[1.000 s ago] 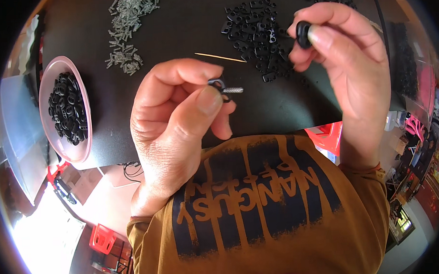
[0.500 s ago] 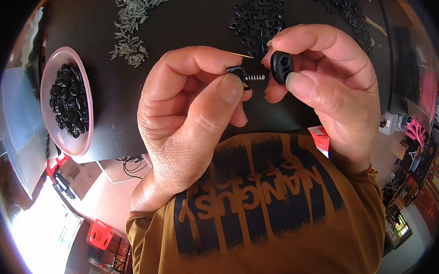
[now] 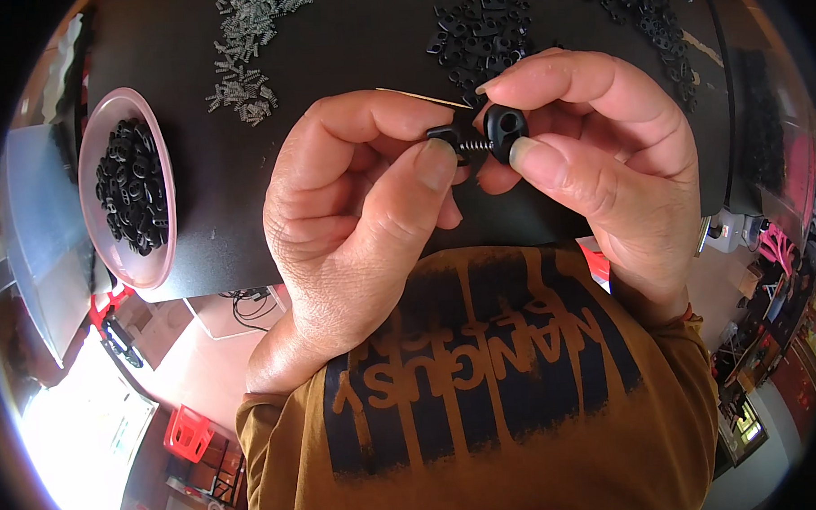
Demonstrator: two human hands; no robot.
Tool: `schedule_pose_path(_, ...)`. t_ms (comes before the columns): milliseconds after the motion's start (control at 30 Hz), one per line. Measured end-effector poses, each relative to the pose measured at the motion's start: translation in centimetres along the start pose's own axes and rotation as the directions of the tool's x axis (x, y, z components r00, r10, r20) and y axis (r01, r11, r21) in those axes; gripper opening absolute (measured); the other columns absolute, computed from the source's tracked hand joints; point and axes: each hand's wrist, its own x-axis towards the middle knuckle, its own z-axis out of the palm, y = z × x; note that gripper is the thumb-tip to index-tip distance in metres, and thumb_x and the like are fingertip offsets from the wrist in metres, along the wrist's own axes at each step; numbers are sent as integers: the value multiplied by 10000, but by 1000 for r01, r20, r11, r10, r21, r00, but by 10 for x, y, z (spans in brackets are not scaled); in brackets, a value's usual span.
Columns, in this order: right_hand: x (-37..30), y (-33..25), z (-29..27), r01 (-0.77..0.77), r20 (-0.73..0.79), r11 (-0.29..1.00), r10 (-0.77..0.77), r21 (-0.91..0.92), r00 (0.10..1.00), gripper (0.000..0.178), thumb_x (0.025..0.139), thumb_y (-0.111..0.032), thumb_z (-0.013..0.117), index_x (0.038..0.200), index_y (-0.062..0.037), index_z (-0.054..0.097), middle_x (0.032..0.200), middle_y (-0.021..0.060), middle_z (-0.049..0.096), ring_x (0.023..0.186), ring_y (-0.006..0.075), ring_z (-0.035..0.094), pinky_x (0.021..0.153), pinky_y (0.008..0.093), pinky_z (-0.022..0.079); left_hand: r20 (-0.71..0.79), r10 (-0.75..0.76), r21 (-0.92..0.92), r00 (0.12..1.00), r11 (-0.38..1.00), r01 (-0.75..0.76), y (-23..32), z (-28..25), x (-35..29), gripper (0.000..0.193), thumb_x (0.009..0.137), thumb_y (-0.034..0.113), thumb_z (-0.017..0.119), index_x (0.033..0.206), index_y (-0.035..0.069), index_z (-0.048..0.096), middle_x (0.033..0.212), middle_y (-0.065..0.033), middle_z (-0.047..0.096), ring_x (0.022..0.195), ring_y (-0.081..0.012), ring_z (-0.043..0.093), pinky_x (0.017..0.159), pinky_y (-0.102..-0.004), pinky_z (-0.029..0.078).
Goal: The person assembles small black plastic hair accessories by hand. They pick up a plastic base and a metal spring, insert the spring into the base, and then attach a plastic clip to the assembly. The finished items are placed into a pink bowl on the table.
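Observation:
My left hand (image 3: 361, 203) pinches a small black cord lock plunger (image 3: 442, 134) between thumb and forefinger. A thin metal coil spring (image 3: 477, 146) sticks out of it to the right. My right hand (image 3: 606, 149) grips the rounded black cord lock body (image 3: 506, 130), its dark holes facing up, with thumb and fingertips. The spring's right end meets the side of that body; whether it has gone inside is hidden. Behind my left forefinger shows a thin pale stick (image 3: 420, 96).
A pink bowl (image 3: 87, 190) of black cord lock parts stands at the table's left. Farther back on the dark table (image 3: 356, 41) lie a heap of springs (image 3: 248, 45) and two heaps of black plastic parts (image 3: 481, 37), (image 3: 647, 17). A red stool (image 3: 188, 433) stands lower left.
My right hand has moved left with the cord lock body, closing the gap to the spring. My left hand has shifted slightly right and down, and more of the pale stick shows.

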Motion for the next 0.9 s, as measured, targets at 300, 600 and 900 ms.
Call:
schedule_pose_path(300,-1,4,-3,135,51,977,-128,-163,990,235,765,93,520,997,69,544,969,140,535,800,154,579,694,246,519,51,3,32,999,999,-5,-2,-6,1,158,832,67,524,972,0,499,765,-67,559,590,-102,497,535,-210,416)
schedule_pose_path(600,-1,3,1,266,82,845,-258,-464,963,230,765,102,540,984,41,577,962,130,547,734,83,540,659,183,485,66,64,49,996,997,-67,-3,-4,-1,167,846,69,510,998,4,482,820,-88,572,620,-106,510,558,-213,427)
schedule_pose_path(900,-1,1,0,298,122,721,-287,-625,950,214,769,71,575,972,12,604,895,68,568,634,8,451,532,124,343,108,129,106,986,984,-141,-8,-6,-4,174,847,32,495,1017,11,465,886,-99,569,671,-112,528,595,-227,458)
